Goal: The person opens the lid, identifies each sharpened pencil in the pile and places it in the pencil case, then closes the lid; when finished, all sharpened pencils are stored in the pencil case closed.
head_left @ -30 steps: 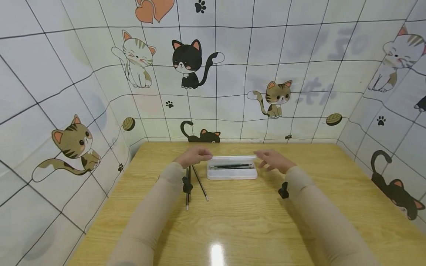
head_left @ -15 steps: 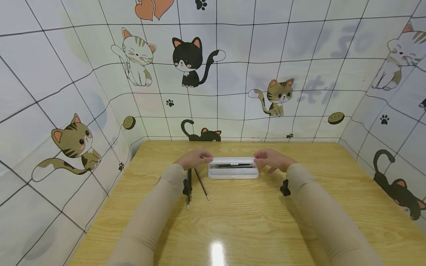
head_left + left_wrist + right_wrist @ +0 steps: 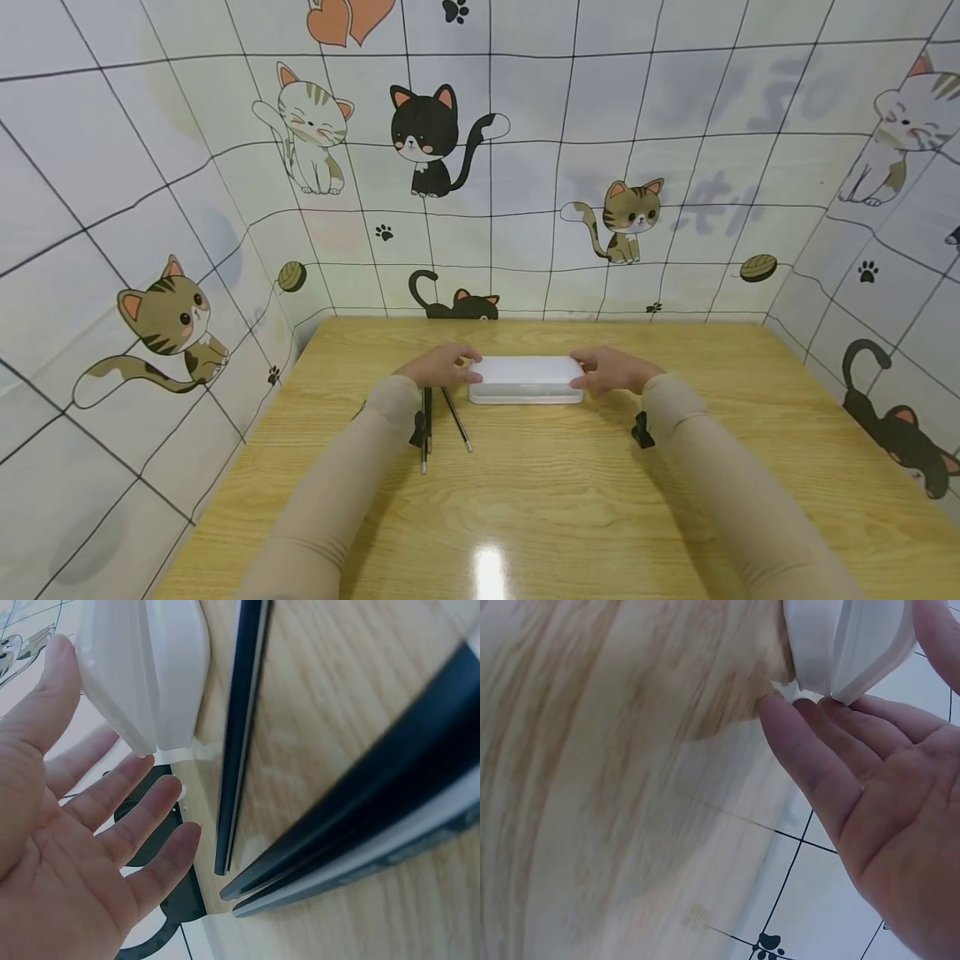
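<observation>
A white plastic pencil case (image 3: 526, 379) sits near the back of the table, its lid (image 3: 526, 369) lowered over the tray and hiding what is inside. At its left end my left hand (image 3: 442, 365) holds the lid between thumb and fingers. My right hand (image 3: 617, 369) grips the opposite end the same way, thumb in front and fingers behind. In the left wrist view, the left thumb lies along the case (image 3: 142, 667) and a fingertip touches its back edge. The right wrist view has fingertips (image 3: 847, 712) against the case's back corner.
Several dark pencils with pale ends lie left of the case, including a slanted pencil (image 3: 456, 419) nearest it and others (image 3: 425, 429) partly behind the left wrist. A wood-grain table (image 3: 540, 483) is bounded by cat-print cloth walls (image 3: 517, 242).
The lid has come down toward the front, covering the dark pencils that showed inside the case. Both thumbs have moved to the lid's front edge.
</observation>
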`<state>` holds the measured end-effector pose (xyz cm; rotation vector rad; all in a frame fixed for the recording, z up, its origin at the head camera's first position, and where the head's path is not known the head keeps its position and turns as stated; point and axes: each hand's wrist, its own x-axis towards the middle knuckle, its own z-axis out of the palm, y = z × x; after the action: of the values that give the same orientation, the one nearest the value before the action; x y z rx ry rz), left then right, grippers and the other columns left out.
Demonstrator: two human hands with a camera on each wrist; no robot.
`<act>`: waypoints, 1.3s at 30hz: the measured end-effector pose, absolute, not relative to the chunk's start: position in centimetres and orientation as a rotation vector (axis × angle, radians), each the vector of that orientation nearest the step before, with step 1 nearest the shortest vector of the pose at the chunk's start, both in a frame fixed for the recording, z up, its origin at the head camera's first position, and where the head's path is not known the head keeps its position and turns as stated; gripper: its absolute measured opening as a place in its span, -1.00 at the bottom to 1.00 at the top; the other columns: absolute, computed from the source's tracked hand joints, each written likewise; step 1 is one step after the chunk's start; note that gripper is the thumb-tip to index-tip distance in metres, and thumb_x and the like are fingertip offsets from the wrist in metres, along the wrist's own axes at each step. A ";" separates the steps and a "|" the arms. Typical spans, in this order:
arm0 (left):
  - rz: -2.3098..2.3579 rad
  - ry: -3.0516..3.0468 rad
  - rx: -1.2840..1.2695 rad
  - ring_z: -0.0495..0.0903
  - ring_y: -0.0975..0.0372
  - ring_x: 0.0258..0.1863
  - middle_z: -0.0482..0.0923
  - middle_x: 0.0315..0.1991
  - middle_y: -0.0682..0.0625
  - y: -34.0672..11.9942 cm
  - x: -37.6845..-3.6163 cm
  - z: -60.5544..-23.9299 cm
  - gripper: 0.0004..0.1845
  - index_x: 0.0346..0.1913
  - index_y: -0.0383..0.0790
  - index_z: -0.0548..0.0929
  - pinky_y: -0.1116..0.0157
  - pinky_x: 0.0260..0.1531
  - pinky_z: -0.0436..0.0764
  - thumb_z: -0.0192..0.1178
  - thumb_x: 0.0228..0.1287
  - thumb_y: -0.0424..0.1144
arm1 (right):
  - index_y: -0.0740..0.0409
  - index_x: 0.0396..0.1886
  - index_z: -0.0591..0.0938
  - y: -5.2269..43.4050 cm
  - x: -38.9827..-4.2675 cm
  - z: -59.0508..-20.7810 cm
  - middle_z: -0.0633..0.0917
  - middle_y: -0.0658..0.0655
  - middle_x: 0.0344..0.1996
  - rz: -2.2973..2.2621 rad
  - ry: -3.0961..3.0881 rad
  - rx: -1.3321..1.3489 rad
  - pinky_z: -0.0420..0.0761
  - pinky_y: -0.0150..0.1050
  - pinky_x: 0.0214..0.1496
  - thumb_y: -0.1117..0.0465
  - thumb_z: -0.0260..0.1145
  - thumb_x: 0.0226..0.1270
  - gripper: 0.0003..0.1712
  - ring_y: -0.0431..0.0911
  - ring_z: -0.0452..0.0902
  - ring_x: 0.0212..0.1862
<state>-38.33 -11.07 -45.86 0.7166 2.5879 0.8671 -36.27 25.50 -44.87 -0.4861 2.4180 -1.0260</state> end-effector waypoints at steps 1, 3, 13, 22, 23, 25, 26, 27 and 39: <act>0.867 2.585 0.701 0.37 0.03 0.42 0.41 0.43 -0.05 -11.1 -38.3 -45.9 -0.36 0.41 -0.12 0.48 0.03 0.36 0.39 0.30 0.38 0.09 | 0.42 0.56 0.11 25.5 -36.3 -44.9 0.32 0.49 0.43 -1.012 2.426 -0.492 0.46 0.17 0.32 0.02 0.36 0.45 -0.05 0.32 0.29 0.42; 0.857 2.590 0.680 0.36 0.03 0.43 0.39 0.44 -0.05 -11.0 -38.3 -45.9 -0.29 0.45 -0.14 0.45 0.04 0.38 0.38 0.32 0.35 0.10 | 0.43 0.57 0.09 25.4 -36.2 -45.0 0.26 0.49 0.46 -0.975 2.449 -0.513 0.33 0.23 0.41 0.01 0.37 0.44 -0.01 0.34 0.20 0.46; 0.834 2.591 0.664 0.27 -0.04 0.47 0.29 0.49 -0.18 -10.5 -38.3 -47.0 -0.11 0.53 -0.28 0.28 0.02 0.43 0.29 0.41 0.27 0.03 | 0.47 0.56 0.05 24.9 -36.5 -45.7 0.15 0.49 0.51 -0.857 2.533 -0.579 0.09 0.22 0.52 0.08 0.47 0.32 0.09 0.35 0.06 0.52; 0.785 2.636 0.660 0.24 0.00 0.49 0.33 0.47 -0.15 -10.1 -38.5 -47.5 -0.07 0.53 -0.29 0.28 0.05 0.46 0.23 0.45 0.22 0.05 | 0.52 0.52 0.12 24.5 -36.3 -45.7 0.23 0.51 0.47 -0.813 2.592 -0.576 0.18 0.21 0.49 0.13 0.54 0.24 0.08 0.36 0.16 0.48; 0.775 2.643 0.662 0.24 0.01 0.49 0.34 0.46 -0.14 -10.1 -38.5 -47.6 -0.07 0.53 -0.28 0.29 0.06 0.46 0.23 0.45 0.22 0.06 | 0.53 0.51 0.13 24.4 -36.3 -45.8 0.23 0.52 0.47 -0.809 2.594 -0.584 0.19 0.21 0.49 0.13 0.54 0.24 0.08 0.36 0.16 0.48; 0.769 2.652 0.670 0.26 0.01 0.48 0.37 0.44 -0.15 -10.1 -38.6 -47.6 -0.07 0.52 -0.29 0.30 0.06 0.46 0.25 0.46 0.21 0.06 | 0.53 0.51 0.12 24.4 -36.4 -45.9 0.22 0.52 0.48 -0.821 2.587 -0.575 0.18 0.20 0.50 0.13 0.54 0.24 0.08 0.36 0.13 0.49; 0.763 2.658 0.677 0.28 0.01 0.47 0.38 0.43 -0.15 -10.1 -38.6 -47.6 -0.07 0.51 -0.29 0.31 0.07 0.45 0.26 0.46 0.20 0.06 | 0.52 0.51 0.12 24.4 -36.5 -45.9 0.21 0.52 0.48 -0.826 2.583 -0.571 0.17 0.20 0.50 0.13 0.54 0.24 0.09 0.36 0.12 0.50; 0.756 2.664 0.682 0.29 0.01 0.46 0.39 0.43 -0.15 -10.1 -38.6 -47.7 -0.07 0.51 -0.30 0.31 0.07 0.45 0.26 0.46 0.20 0.07 | 0.52 0.52 0.11 24.4 -36.5 -45.9 0.20 0.52 0.48 -0.826 2.580 -0.571 0.16 0.20 0.50 0.13 0.54 0.24 0.09 0.36 0.10 0.50; 0.673 2.701 0.688 0.30 0.02 0.46 0.38 0.44 -0.15 -9.8 -38.7 -47.5 -0.04 0.50 -0.33 0.31 0.08 0.45 0.27 0.48 0.17 0.10 | 0.46 0.51 0.12 23.8 -36.3 -45.6 0.23 0.52 0.46 -0.744 2.616 -0.501 0.16 0.21 0.50 0.09 0.57 0.20 0.11 0.35 0.10 0.50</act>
<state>-38.74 -9.83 -47.50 0.6884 2.7006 0.6733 -36.31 23.83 -45.55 -0.5011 2.6158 -0.7443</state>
